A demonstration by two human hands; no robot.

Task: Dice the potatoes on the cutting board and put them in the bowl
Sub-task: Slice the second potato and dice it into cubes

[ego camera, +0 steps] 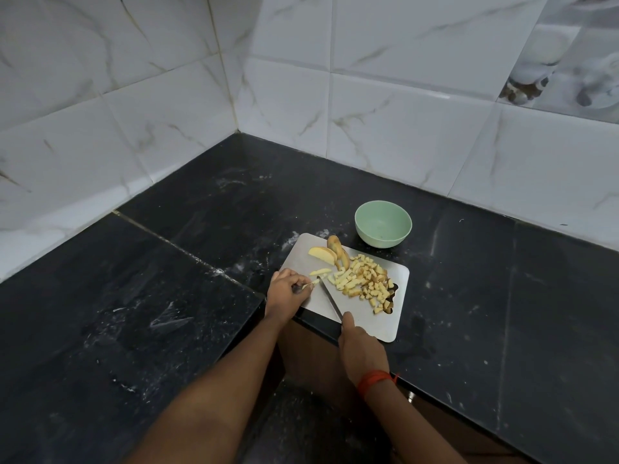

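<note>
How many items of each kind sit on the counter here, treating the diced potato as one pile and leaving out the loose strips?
Bowl, green and empty: 1
Cutting board: 1
Knife, held by the right hand: 1
Diced pile: 1
Uncut potato wedges: about 3
Total: about 7
The left hand pins a strip.

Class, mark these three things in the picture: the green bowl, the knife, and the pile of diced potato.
green bowl (365,214): head view, on its far inner wall.
knife (330,300): head view, middle of the blade.
pile of diced potato (366,283): head view, centre of the heap.
</note>
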